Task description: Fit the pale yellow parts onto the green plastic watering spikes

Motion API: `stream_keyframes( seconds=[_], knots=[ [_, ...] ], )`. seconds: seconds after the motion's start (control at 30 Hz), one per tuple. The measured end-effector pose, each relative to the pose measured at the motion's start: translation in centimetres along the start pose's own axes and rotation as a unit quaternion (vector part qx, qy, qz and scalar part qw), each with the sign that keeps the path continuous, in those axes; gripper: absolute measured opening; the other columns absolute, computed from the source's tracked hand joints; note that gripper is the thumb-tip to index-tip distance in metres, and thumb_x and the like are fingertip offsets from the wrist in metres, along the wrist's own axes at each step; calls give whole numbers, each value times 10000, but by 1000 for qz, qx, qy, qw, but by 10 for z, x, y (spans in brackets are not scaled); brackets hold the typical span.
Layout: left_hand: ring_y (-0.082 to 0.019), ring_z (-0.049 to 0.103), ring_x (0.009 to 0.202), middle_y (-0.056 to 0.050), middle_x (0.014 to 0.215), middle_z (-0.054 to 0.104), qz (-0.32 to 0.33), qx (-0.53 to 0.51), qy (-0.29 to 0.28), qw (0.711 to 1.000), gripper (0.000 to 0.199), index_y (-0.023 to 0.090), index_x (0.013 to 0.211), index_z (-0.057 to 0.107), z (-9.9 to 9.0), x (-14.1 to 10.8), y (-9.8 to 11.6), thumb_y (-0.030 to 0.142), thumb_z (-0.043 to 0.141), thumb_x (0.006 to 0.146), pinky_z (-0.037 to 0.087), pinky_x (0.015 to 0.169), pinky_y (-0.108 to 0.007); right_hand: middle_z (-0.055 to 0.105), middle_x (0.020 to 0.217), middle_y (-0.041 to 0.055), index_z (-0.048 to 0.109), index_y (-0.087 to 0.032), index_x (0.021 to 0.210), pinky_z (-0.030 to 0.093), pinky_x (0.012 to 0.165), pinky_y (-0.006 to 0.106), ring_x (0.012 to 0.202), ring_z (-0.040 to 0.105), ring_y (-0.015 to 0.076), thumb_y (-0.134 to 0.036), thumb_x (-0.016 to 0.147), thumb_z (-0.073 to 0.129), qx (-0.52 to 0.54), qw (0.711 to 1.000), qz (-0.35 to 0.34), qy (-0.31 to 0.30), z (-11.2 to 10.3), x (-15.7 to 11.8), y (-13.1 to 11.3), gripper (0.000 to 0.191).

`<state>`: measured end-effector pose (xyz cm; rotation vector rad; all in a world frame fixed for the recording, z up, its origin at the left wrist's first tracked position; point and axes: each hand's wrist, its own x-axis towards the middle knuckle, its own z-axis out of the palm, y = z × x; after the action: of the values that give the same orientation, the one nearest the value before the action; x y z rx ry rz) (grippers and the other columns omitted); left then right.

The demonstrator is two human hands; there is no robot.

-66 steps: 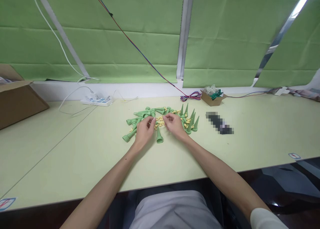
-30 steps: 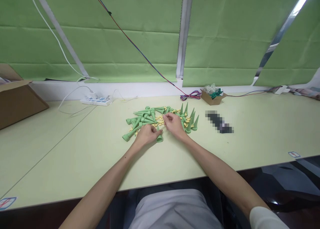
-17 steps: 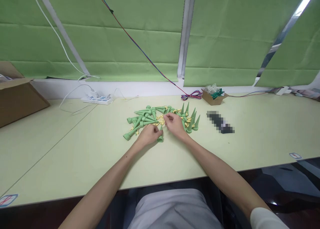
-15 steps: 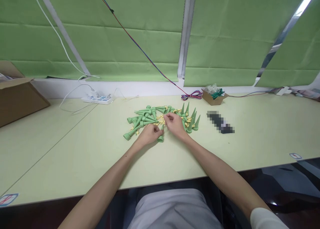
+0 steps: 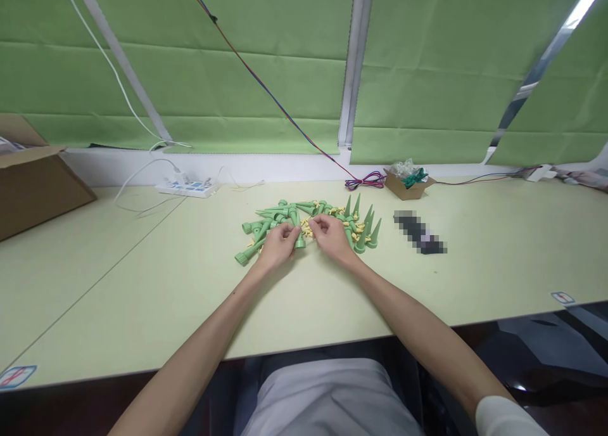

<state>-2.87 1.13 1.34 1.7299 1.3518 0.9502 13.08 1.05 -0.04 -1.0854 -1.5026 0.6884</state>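
My left hand [image 5: 278, 246] is closed with thumb and fingers on a green plastic spike [image 5: 301, 239], a hollow cone whose wide end points toward me. My right hand [image 5: 332, 238] is pinched just to the right of it, fingertips by the small yellow plastic pieces [image 5: 306, 224]; what lies between the fingers is too small to make out. Loose green spikes [image 5: 251, 253] lie heaped to the left and behind my hands. Several more spikes [image 5: 374, 234] stand upright on the right, with yellow pieces among them.
A blurred dark object [image 5: 418, 233] lies right of the spikes. Behind it are a small cardboard box [image 5: 403, 189] and coiled red-blue wire [image 5: 365, 181]. A white power strip [image 5: 187, 187] and a large cardboard box [image 5: 40, 192] sit at left on the table [image 5: 156, 284].
My left hand has lifted back and slightly left, carrying the green spike away from the front of the heap. My right hand has barely moved and stays pinched.
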Motion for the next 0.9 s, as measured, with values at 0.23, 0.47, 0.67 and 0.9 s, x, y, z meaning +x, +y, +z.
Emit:
stream_keyframes(
  seconds=[0.23,0.47,0.67,0.9],
  knots=[
    [-119,455,378,61,462,494,33,11,45,998,337,211,748,502,0,0,-1,523,530,872,346,487,-261,515,590,-15,547,-201,700,355,549,270,534,443,127,-404,885,523,-32,999,-28,-18,1,-2,1,276],
    [-129,477,405,44,480,522,53,19,58,997,347,213,732,504,1,-1,-1,526,532,880,366,501,-266,501,594,-24,525,-199,682,350,571,262,555,438,122,-381,889,520,-49,998,-41,-28,2,-3,1,275],
    [-131,486,409,42,489,533,55,25,57,997,343,214,740,511,1,-1,-1,523,527,886,367,505,-268,505,586,-25,528,-195,677,352,579,262,549,434,120,-367,887,527,-60,997,-40,-32,2,-4,-1,271],
    [-136,498,409,45,479,531,61,33,63,996,350,216,731,506,2,0,-4,529,526,887,375,516,-272,506,590,-26,528,-195,681,351,578,261,550,435,119,-363,885,530,-63,996,-49,-36,2,-5,-1,265]
  ],
)
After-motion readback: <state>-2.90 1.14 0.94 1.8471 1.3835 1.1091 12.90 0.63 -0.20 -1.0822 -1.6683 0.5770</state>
